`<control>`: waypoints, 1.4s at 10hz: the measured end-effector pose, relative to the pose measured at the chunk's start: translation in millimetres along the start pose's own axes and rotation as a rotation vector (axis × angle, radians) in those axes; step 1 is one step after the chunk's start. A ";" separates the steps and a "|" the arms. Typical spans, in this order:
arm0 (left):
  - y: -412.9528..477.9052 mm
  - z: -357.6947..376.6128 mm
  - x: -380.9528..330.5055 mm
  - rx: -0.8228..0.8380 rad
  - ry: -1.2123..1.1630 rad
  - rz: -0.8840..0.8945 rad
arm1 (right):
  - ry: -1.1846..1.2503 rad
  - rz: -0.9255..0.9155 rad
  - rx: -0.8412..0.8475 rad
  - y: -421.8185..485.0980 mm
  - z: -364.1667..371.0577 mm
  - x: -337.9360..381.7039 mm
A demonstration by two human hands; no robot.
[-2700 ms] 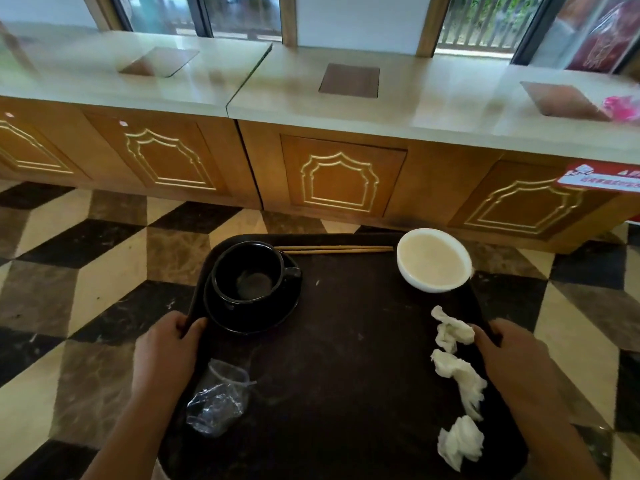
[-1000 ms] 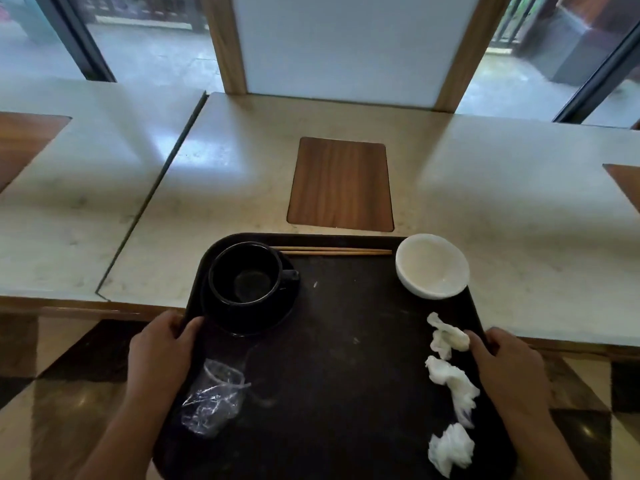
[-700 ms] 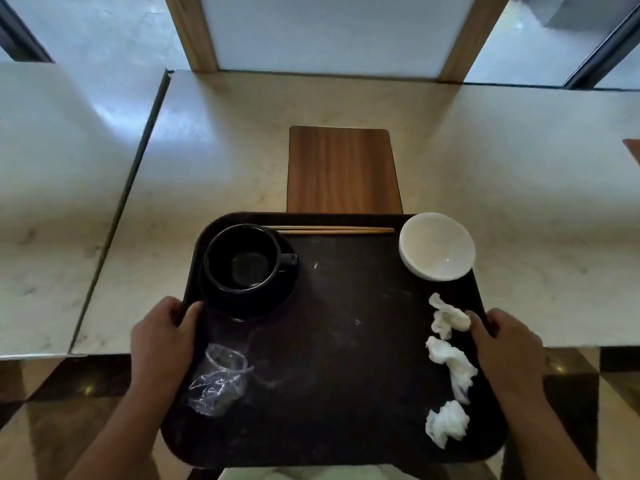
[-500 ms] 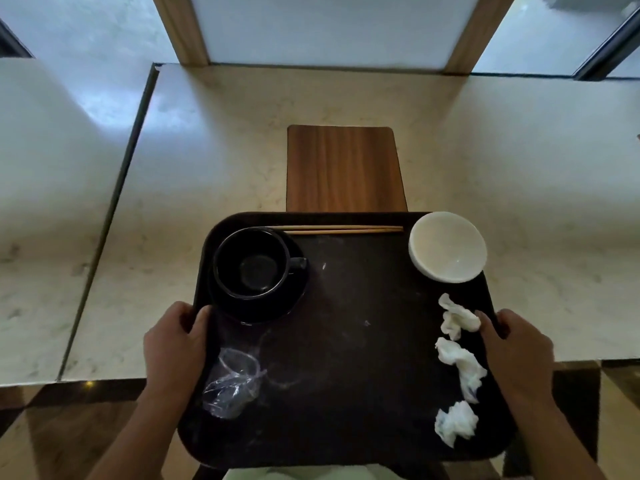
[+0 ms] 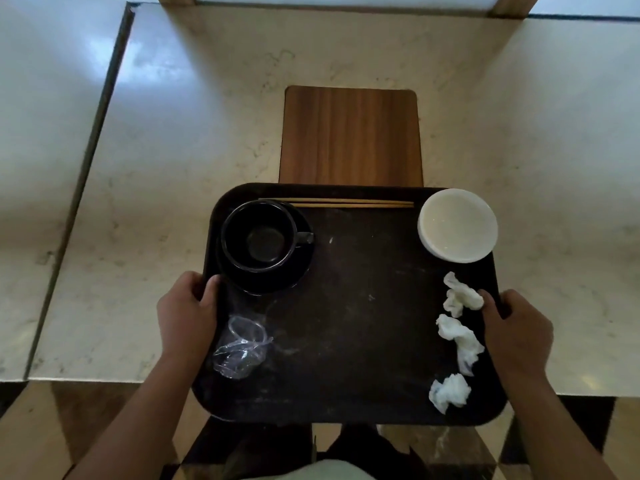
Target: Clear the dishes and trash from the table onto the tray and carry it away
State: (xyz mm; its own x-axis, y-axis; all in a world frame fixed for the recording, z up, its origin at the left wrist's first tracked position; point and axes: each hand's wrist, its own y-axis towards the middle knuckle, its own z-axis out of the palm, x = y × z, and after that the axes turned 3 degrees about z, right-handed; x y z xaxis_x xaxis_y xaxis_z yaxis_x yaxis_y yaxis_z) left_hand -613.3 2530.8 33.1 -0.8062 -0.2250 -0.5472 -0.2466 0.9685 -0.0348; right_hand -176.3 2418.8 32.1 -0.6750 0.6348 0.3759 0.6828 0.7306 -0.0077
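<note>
I see the pale marble bench [image 5: 194, 140] filling most of my view, with a brown wooden panel [image 5: 350, 135] set into its middle. Over its near edge sits the dark tray [image 5: 360, 306], its far end covering the panel's near edge and its near end overhanging the floor. I cannot tell whether it rests on the bench or is held just above. My left hand [image 5: 185, 318] grips the tray's left rim, fingers [image 5: 211, 289] curled over the edge; my right hand [image 5: 516, 327] is clamped on the right rim the same way. On the tray, far left, a black cup [image 5: 259, 233] stands on a black saucer [image 5: 294, 275]. A white bowl [image 5: 457, 225] sits far right. Chopsticks [image 5: 349, 203] lie along the far rim. Three crumpled tissues [image 5: 459, 337] line the right side, and a crushed clear plastic cup [image 5: 240, 348] lies beside my left hand.
</note>
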 end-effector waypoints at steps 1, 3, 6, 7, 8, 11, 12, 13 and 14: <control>8.5 10.9 -0.7 0.006 0.019 0.002 | 0.005 0.009 0.005 7.0 11.3 -2.3; 17.9 23.1 -0.7 0.023 0.054 0.009 | -0.019 0.021 0.022 11.6 27.9 -6.2; 19.5 27.4 1.6 0.007 0.107 0.043 | -0.036 0.031 0.005 15.3 34.4 -5.5; 22.3 29.4 2.8 0.016 0.141 0.031 | -0.036 0.036 0.007 16.9 37.2 -5.4; 22.7 28.5 0.4 0.022 0.167 0.018 | -0.050 0.027 0.001 18.0 36.9 -4.2; 25.5 23.1 -0.6 0.123 0.146 0.035 | -0.038 0.021 0.033 18.5 31.3 -2.0; 26.9 13.2 -1.8 0.216 0.134 0.042 | -0.030 -0.001 0.098 18.8 24.9 0.5; 12.0 1.2 2.8 0.231 0.049 -0.004 | 0.072 0.011 0.211 18.5 12.2 3.9; -40.3 -12.5 21.7 0.153 -0.048 -0.055 | 0.171 0.042 0.251 -18.2 -5.7 -6.6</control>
